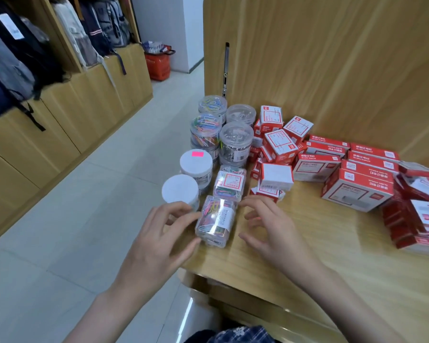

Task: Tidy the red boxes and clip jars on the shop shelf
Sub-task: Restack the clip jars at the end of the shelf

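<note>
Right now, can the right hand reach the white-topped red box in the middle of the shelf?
Probably yes: the right hand hovers open just before the white-topped red box, with only a small fallen box lying between.

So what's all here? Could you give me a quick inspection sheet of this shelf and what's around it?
Surface: wooden shelf, bare at the front right.
Job's things: clear clip jars standing in rows at the left edge; two white-lidded jars in front; a clear clip box nearest the hands; red boxes partly stacked, partly tumbled on the right.
Clutter: nothing seen.
Hands: left hand touches the clip box's left side with thumb and fingertips; right hand is loosely spread just right of it, apparently not touching.
Cables: nothing seen.
Surroundings: backpacks on shelving across the aisle; red shopping basket on the floor.
</note>
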Demonstrator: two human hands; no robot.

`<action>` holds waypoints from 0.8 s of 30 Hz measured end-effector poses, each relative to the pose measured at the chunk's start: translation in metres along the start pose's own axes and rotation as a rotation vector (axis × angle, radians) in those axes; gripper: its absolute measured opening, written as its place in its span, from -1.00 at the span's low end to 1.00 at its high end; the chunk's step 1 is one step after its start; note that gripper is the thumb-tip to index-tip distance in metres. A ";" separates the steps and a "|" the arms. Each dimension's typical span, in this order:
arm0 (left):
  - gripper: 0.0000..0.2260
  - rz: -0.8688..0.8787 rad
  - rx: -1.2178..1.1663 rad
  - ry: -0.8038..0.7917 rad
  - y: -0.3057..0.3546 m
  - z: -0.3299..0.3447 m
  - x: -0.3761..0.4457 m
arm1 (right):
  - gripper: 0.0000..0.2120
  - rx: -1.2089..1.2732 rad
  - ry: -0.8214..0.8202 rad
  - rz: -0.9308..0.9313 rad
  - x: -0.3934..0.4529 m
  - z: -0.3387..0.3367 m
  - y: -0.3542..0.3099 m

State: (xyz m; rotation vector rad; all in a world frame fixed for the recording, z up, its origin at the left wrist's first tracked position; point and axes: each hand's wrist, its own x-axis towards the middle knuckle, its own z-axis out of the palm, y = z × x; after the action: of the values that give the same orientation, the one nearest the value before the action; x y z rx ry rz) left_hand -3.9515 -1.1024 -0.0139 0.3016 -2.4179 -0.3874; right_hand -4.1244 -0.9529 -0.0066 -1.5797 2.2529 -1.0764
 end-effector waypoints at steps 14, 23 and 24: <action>-0.58 -0.088 0.081 -0.139 0.010 0.023 -0.015 | -0.64 0.137 0.207 0.184 0.015 0.031 0.001; -0.65 -0.066 0.054 -0.009 0.016 0.028 -0.012 | -0.38 0.105 0.180 0.152 0.013 0.032 0.000; -0.65 -0.054 0.074 -0.005 0.015 0.028 -0.011 | -0.37 0.103 0.174 0.146 0.012 0.031 -0.001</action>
State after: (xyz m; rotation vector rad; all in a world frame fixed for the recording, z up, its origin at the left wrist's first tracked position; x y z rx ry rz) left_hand -3.9625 -1.0792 -0.0355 0.3993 -2.4370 -0.3238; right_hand -4.1121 -0.9782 -0.0255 -1.3054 2.3366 -1.3111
